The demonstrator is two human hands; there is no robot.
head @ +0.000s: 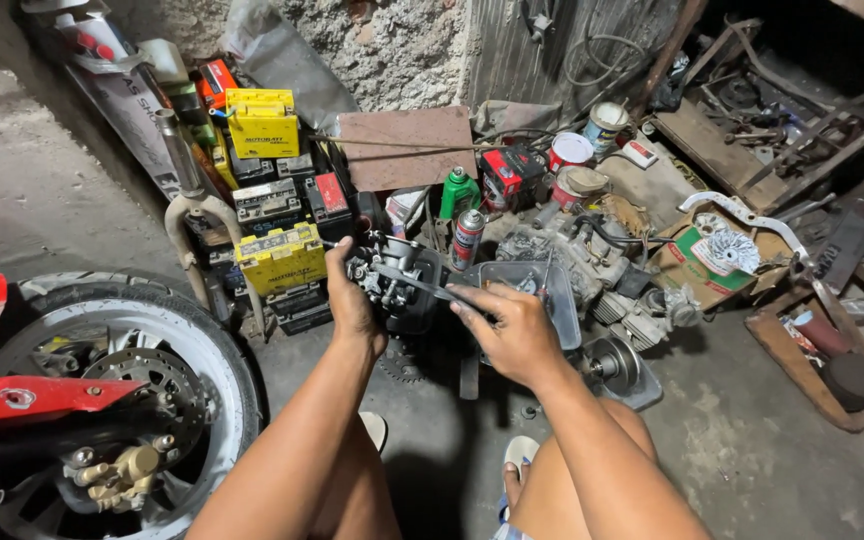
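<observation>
Right hand (514, 330) gripping wrench (430, 286), left hand (352, 300) steadying carburetor (389, 275)

Two hands, the left hand (352, 300) and the right hand (510, 330), showed beside one motorcycle wheel (142, 385), two yellow batteries (262, 122), one green bottle (459, 192), one spray can (466, 238) and one clear plastic tray (537, 285).
</observation>
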